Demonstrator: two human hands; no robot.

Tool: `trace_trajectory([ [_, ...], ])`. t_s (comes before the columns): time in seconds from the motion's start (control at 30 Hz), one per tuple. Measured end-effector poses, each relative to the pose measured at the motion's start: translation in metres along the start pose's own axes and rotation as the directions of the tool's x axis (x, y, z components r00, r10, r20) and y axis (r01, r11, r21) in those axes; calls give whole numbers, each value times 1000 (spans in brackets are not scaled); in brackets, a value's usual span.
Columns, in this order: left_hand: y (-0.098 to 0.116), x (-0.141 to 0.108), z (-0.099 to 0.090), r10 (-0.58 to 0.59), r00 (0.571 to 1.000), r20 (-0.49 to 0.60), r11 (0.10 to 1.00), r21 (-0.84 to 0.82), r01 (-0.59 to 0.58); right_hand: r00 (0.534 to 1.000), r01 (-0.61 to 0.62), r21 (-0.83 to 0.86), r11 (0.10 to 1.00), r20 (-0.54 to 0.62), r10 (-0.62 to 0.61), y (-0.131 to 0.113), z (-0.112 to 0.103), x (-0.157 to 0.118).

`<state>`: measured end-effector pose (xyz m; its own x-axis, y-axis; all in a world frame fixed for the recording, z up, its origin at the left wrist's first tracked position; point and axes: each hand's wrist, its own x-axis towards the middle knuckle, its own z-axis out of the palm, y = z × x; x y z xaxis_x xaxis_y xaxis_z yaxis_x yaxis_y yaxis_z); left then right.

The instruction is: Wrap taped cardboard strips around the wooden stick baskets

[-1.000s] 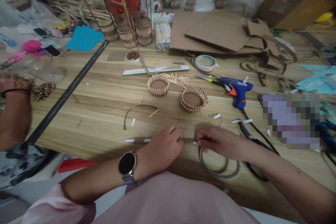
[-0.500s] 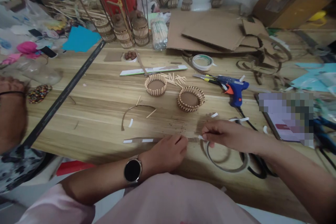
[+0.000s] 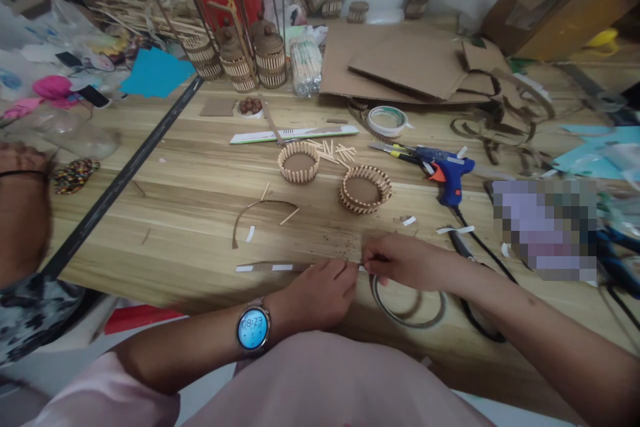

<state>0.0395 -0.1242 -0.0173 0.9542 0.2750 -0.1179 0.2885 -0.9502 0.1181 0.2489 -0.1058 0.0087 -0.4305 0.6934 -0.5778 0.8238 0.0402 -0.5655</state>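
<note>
My left hand [image 3: 323,293], wearing a watch, rests closed on a narrow brown cardboard strip [image 3: 263,267] that bears short white tape pieces. Pinched in my right hand [image 3: 395,257] is the end of a thin roll of tape [image 3: 407,323], its ring tilted below the fingers. Both hands nearly meet at the strip's right end, and the fingertips hide part of it. Farther up lie two round trays edged with short sticks, a pale one [image 3: 299,177] and a darker one [image 3: 365,205]. A curved brown strip [image 3: 240,217] lies left of them.
A blue glue gun [image 3: 453,177] and a cutter knife [image 3: 387,148] lie to the right, near a blurred phone-like object [image 3: 545,230]. Cardboard sheets [image 3: 400,57] and stick lanterns [image 3: 270,60] stand behind. Another person's arm [image 3: 23,213] rests at the left.
My right hand has moved left toward my left hand, bringing the tape roll along. My left hand stays on the strip. The watch face has lit up.
</note>
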Motion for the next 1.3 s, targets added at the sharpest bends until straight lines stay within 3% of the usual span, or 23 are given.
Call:
trace_trajectory([
  [0.27, -2, -1, -4, 45, 996, -77, 998, 44, -42, 997, -81, -80, 993, -11, 81, -11, -1, 1],
  [0.43, -2, -2, -3, 57, 996, -72, 997, 62, -52, 997, -82, -84, 993, -12, 81, -10, -1, 1],
  [0.67, -1, 4, -3, 65, 998, -9, 998, 17, -65, 996, -82, -67, 994, -23, 81, -9, 2, 4],
  [0.97, 0, 4, -4, 106, 994, -1, 991, 86, -106, 998, -66, -8, 998, -19, 66, -7, -5, -11],
  [1.3, 3, 4, 1, 73, 997, -29, 995, 71, -71, 996, -75, 89, 993, -50, 80, -1, 1, -26],
])
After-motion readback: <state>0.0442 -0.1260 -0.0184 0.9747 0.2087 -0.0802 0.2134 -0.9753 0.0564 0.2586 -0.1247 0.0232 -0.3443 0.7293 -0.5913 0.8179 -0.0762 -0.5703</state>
